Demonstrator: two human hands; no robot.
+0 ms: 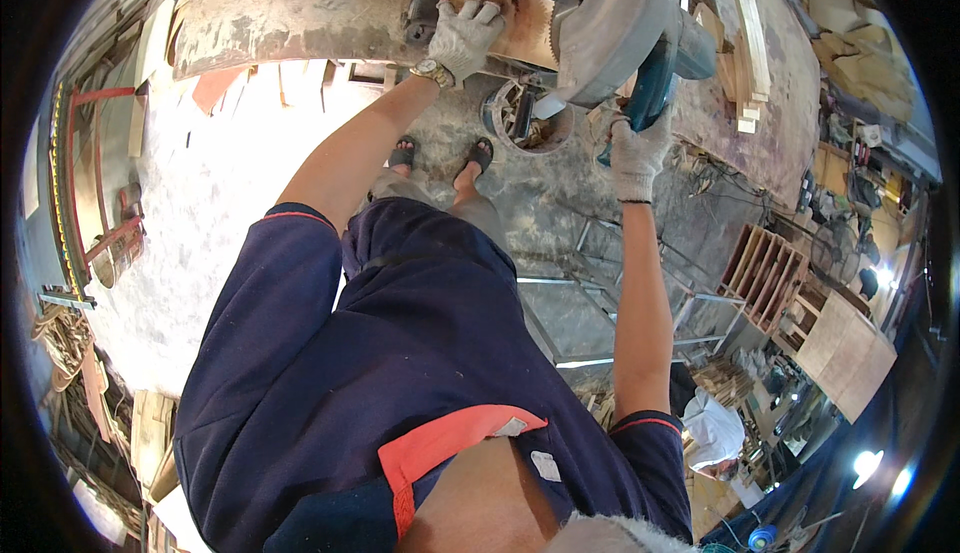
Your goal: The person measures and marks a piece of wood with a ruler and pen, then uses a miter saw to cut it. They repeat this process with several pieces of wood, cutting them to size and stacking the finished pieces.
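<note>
My left hand (465, 35), in a white knit glove with a wristwatch at the wrist, lies flat on a brown wooden board (520, 28) on the worn saw bench (300, 18). The fingers are spread and press the board against the metal fence. Just right of the hand, the toothed blade (553, 33) of a chop saw sits under its grey round guard (615, 13). My right hand (636, 153), also gloved, is closed around the saw's blue-green handle (650, 88).
Short wooden strips (750, 53) are stacked on the bench at the right. A round bin (525, 118) with offcuts stands below the bench near my sandalled feet. A metal frame (640, 293), a slotted wooden rack (765, 278) and another person (715, 433) are at the lower right.
</note>
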